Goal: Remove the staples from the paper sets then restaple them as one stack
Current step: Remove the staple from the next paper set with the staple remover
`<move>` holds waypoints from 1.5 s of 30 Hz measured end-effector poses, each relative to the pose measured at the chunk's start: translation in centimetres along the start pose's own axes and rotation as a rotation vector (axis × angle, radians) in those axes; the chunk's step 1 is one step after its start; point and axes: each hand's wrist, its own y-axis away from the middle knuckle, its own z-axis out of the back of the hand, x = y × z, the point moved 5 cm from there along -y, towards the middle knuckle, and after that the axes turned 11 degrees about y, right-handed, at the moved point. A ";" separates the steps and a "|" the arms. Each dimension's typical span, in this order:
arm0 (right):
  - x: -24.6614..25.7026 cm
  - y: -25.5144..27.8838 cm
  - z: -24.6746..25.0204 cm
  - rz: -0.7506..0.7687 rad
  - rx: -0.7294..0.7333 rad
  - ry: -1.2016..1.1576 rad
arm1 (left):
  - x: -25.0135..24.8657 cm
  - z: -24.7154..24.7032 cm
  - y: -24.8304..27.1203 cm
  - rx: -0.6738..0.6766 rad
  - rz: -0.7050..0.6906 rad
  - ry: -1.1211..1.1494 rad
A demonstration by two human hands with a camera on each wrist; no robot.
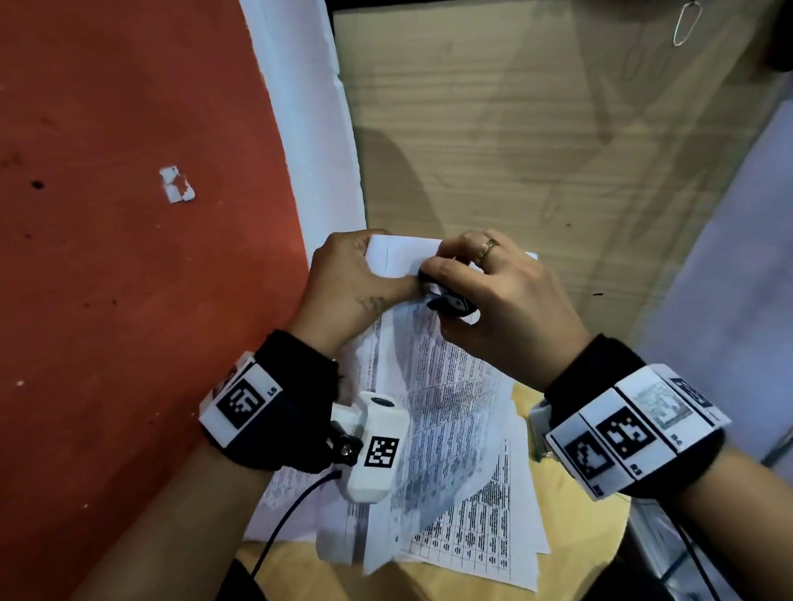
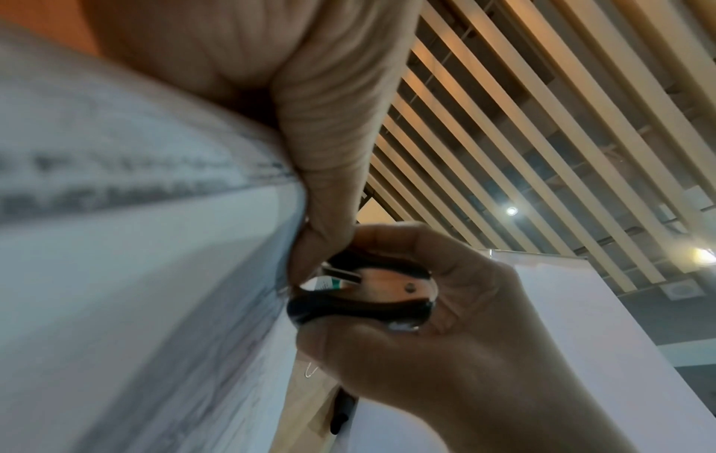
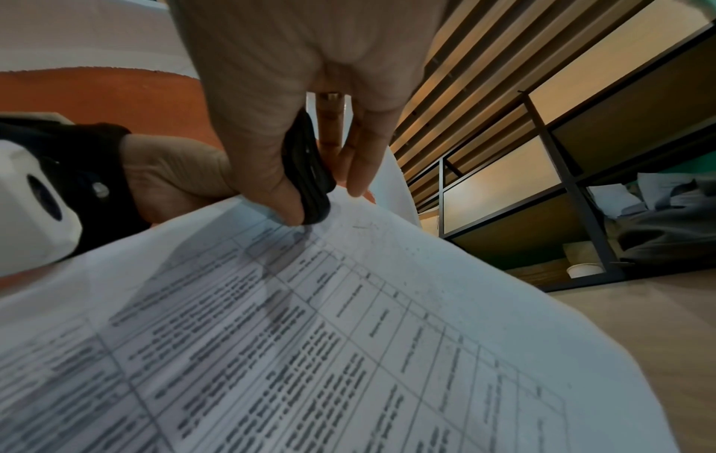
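From the head view, both hands meet at the far top corner of a paper set [image 1: 441,392]. The left hand [image 1: 350,285] pinches the folded-back corner, and the right hand [image 1: 495,301] is wrapped around one black staple remover [image 1: 450,302], its mouth pointing left at that corner. The held set runs lengthwise away from the person, slightly tilted, with printed tables face up. More printed sheets [image 1: 493,546] lie fanned under it on the round wooden worktop [image 1: 584,547]; I can't tell how many sets. One paper clip [image 1: 687,23] lies far off on the floor.

In the left wrist view, the left hand's thumb [image 2: 329,184] clamps the paper edge [image 2: 155,275]. Right beside it is the remover, black grips top and bottom, metal middle, open end toward the paper. The right hand's fingers curl around it.

In the right wrist view, thumb and fingers squeeze the remover, which stands on end with its tip touching the sheet's corner. A shelf unit [image 3: 562,159] stands behind.
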 end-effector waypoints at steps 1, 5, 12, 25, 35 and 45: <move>0.1 -0.1 0.0 0.007 0.004 0.011 | 0.0 0.1 0.0 -0.009 0.002 0.001; 0.2 -0.2 0.1 0.043 0.003 0.026 | 0.0 0.1 -0.1 -0.004 0.005 -0.012; -0.3 -0.1 -0.4 0.055 0.014 0.003 | -0.1 -0.2 0.4 0.047 0.027 0.076; -1.5 0.7 -0.8 -0.080 -0.005 -0.238 | 0.5 -0.4 0.5 0.189 0.134 0.213; -3.1 1.1 -0.5 -0.331 -0.084 -0.533 | 1.2 -0.3 0.5 0.136 0.134 0.280; -5.4 3.9 -4.1 -0.402 0.100 -0.236 | 2.7 1.3 -0.6 -0.101 0.047 0.197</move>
